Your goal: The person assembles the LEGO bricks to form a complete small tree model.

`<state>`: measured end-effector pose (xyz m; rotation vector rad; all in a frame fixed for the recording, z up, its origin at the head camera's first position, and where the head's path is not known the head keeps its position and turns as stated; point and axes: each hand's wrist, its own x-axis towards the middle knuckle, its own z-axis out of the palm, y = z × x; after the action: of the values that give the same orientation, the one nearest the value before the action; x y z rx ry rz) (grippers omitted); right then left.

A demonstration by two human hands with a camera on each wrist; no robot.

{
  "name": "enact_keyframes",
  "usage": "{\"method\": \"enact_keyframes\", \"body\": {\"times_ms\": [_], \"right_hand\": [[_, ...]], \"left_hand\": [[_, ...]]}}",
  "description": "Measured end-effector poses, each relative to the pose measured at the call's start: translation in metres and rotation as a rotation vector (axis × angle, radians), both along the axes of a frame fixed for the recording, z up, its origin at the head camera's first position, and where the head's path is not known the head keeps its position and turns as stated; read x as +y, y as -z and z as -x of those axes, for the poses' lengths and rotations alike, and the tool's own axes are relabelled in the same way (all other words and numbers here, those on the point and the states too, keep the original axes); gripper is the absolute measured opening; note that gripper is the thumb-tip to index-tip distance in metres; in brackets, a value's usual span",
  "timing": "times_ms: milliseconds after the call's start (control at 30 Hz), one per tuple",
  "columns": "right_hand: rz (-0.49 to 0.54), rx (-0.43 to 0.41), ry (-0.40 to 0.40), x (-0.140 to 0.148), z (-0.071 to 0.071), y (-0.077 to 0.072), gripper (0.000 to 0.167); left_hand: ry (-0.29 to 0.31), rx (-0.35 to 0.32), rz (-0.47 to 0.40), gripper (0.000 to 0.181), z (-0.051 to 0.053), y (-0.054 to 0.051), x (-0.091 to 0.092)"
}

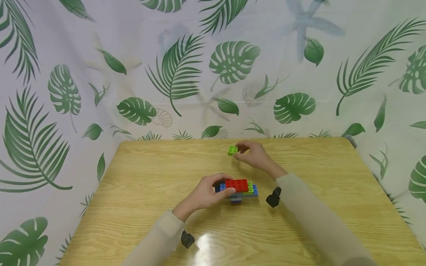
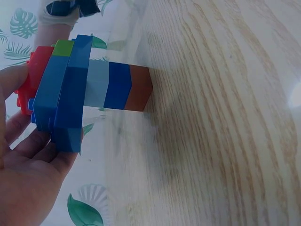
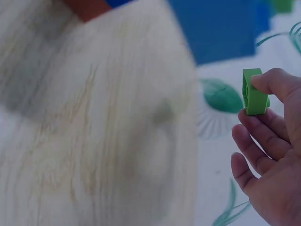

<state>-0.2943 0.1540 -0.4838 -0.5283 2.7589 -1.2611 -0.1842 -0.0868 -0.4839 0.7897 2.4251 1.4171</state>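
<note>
A stack of toy building blocks (image 1: 237, 185) stands on the table, with a wide top of red, green and blue blocks over a narrow column. In the left wrist view the column shows a light blue block (image 2: 97, 84), a dark blue block (image 2: 118, 86) and a brown block (image 2: 139, 88) at the bottom. My left hand (image 1: 209, 191) grips the stack's left end, thumb against the red block (image 1: 236, 185). Farther back, my right hand (image 1: 254, 154) pinches a small lime green block (image 3: 256, 92) between thumb and fingers, held off the tabletop.
The wooden table (image 1: 149, 162) reaches back to a white cloth (image 1: 193, 22) printed with green leaves. A dark wrist device (image 1: 273, 197) sits by the right sleeve, and another dark device (image 1: 188, 239) by the left sleeve.
</note>
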Motion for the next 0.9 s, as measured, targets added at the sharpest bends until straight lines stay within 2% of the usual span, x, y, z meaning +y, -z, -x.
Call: {"method": "enact_keyframes", "body": {"times_ms": [300, 667, 900], "right_hand": [[0.017, 0.074, -0.09, 0.003, -0.035, -0.027, 0.041], [0.047, 0.095, -0.143, 0.009, -0.066, -0.04, 0.035], [0.046, 0.122, -0.184, 0.012, -0.08, -0.043, 0.034]], "left_hand": [[0.0, -0.003, 0.001, 0.039, -0.001, -0.002, -0.001], [0.005, -0.01, 0.003, 0.039, -0.002, -0.001, 0.0], [0.009, 0.007, 0.002, 0.037, -0.001, -0.003, -0.002]]}}
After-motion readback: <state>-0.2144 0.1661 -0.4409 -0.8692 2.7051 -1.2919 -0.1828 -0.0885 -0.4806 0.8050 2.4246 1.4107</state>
